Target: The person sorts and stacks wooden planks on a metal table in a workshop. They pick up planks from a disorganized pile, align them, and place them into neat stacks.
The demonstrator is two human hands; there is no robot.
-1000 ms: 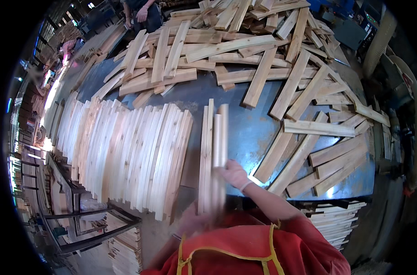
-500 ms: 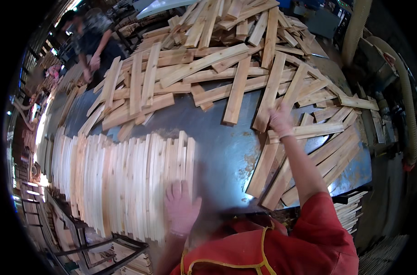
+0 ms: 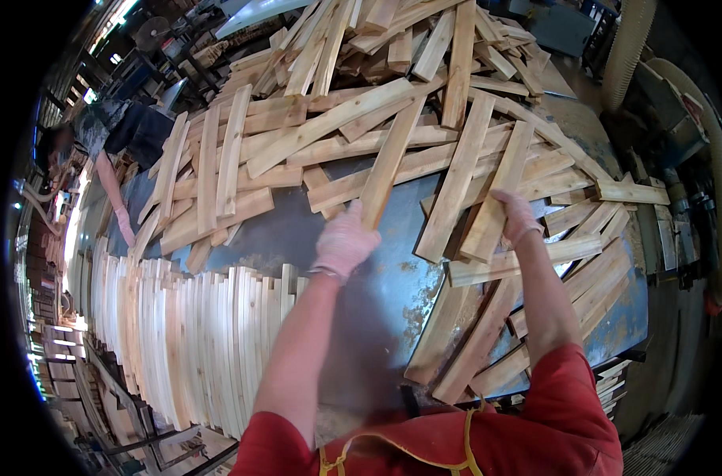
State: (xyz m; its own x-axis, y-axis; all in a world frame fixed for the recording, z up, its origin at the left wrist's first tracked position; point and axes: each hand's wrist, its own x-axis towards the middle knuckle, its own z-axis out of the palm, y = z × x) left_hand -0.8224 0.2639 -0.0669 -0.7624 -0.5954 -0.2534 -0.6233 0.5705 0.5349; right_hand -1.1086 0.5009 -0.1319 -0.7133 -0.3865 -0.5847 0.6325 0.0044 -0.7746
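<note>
The left plank (image 3: pixel 394 163) and right plank (image 3: pixel 507 170) slant from the pile (image 3: pixel 460 63); your left hand (image 3: pixel 346 244) curls round the former's near end, your right hand (image 3: pixel 519 218) round the latter's edge. Beneath: the table (image 3: pixel 396 266).

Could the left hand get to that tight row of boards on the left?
Probably yes: the row of boards runs up close to the left forearm, with nothing else visible between. The left hand may first have to leave the slanted board at its fingertips.
</note>
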